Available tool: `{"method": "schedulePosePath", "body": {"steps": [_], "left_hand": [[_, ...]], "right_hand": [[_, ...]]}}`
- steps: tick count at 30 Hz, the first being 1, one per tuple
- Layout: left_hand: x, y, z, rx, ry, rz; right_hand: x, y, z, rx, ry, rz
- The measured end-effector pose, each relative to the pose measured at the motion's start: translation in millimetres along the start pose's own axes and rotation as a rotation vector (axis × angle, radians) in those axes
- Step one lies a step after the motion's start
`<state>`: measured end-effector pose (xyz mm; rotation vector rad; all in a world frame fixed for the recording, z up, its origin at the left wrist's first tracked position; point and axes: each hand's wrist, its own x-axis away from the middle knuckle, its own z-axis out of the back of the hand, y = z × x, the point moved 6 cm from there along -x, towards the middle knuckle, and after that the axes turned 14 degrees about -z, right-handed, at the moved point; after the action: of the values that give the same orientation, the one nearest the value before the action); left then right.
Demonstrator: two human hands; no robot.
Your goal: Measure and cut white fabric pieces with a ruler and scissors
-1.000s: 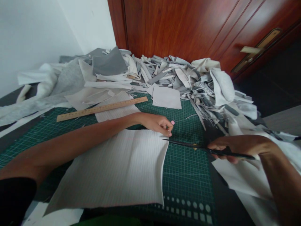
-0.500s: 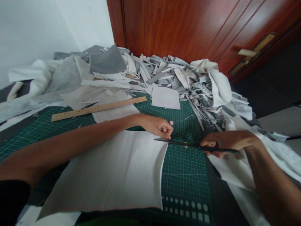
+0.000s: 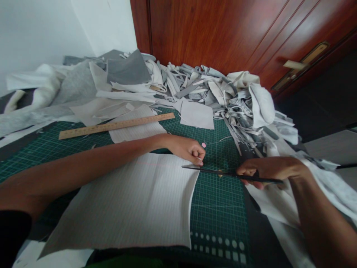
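Observation:
A large sheet of white, finely striped fabric (image 3: 134, 201) lies across the front of the green cutting mat (image 3: 217, 212). My left hand (image 3: 189, 149) is closed at the fabric's far right corner, pinching its edge between thumb and fingers. Black-handled scissors (image 3: 209, 171) are gripped in my right hand (image 3: 262, 171), held nearly level with the blades pointing left. The blade tips lie at the fabric's top edge, just below my left thumb. Whether the blades are fully closed is hard to see.
A wooden ruler (image 3: 117, 125) lies on the mat over another striped piece (image 3: 136, 132). A small white square (image 3: 196, 114) and a pink round bit (image 3: 203, 145) lie beyond my left hand. Heaped grey and white scraps (image 3: 195, 83) run along the back beneath a wooden door (image 3: 206, 33).
Both hands and the scissors stay almost in place. The view has shifted slightly, and the fabric's front edge appears a little further left.

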<state>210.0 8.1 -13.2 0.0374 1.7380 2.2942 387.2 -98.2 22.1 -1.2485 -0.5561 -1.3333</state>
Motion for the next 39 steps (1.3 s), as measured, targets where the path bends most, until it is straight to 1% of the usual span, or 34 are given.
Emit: {"method": "schedulePosePath", "body": {"steps": [6,12,17,23,28,33,39], "left_hand": [[0.1,3.6,-0.9,0.002,-0.001,-0.009],[0.7,4.9,-1.5,-0.006,-0.002,-0.014],[0.1,4.8,-1.2,0.012,0.016,-0.014],[-0.5,2.6,-2.3,-0.002,-0.008,0.004],[0.4,2.8,-2.5,0.007,-0.016,0.004],[0.3,1.1,-2.3,0.001,-0.018,0.006],[0.4,0.0,-1.4,-0.032,-0.023,0.004]], "right_hand": [[-0.1,1.9,0.3,-0.010,-0.017,0.058],[3.0,-2.4,-1.0,-0.024,-0.017,0.026],[0.8,-2.2,0.1,0.005,0.003,0.031],[-4.9,5.4,0.0,0.031,-0.019,0.139],[-7.5,9.9,0.9,0.019,-0.018,0.140],[-8.7,13.7,0.4,0.002,-0.019,0.098],[-6.7,12.7,0.5,-0.013,-0.018,0.113]]}}
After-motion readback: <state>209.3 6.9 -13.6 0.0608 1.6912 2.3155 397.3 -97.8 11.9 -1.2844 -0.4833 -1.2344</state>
